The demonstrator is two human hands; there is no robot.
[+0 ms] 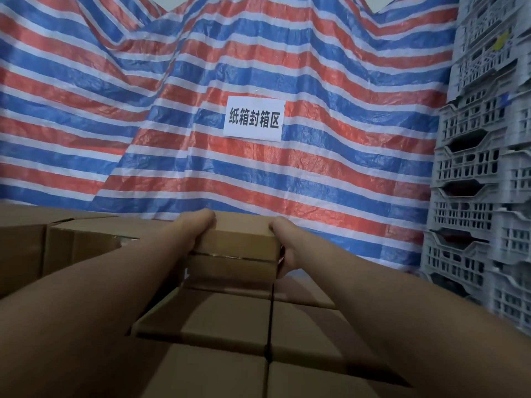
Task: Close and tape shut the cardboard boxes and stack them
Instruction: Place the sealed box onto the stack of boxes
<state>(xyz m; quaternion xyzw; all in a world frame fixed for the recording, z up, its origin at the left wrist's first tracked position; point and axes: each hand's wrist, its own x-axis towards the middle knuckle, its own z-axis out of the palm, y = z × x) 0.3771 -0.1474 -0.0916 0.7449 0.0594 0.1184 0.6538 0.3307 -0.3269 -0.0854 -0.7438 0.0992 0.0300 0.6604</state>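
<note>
Fingers of the left hand (198, 229) curled over the far left top edge of a small cardboard box (241, 239), gripping its left side, while the right hand (283, 245) clasped the opposite side, its thumb lying along the top right edge and its other fingers wrapped down the right face, mostly hidden. Both bare forearms reached forward from the lower corners of the view. The held box was plain brown corrugated card, flat and rectangular, closed, with a glossy line of clear tape just visible along its lower front edge. It sat on top of another brown box (230, 272) of like width, and that one rested on a layer of larger closed boxes (218, 326) whose smooth tops met in dark straight seams. More brown boxes (63, 239) stood to the left at about the same height, one showing a shiny taped patch. Behind everything hung a crinkled woven tarpaulin (201, 81) in red, blue and white stripes, falling in heavy folds. Fixed to it above the held box was a white paper sign (254, 118) printed in bold black characters: 纸箱封箱区. At the right edge rose a tall stack of grey plastic crates (477, 168) with perforated lattice walls and cut-out handle openings; a yellow mark showed near the top, too blurred to read.
</note>
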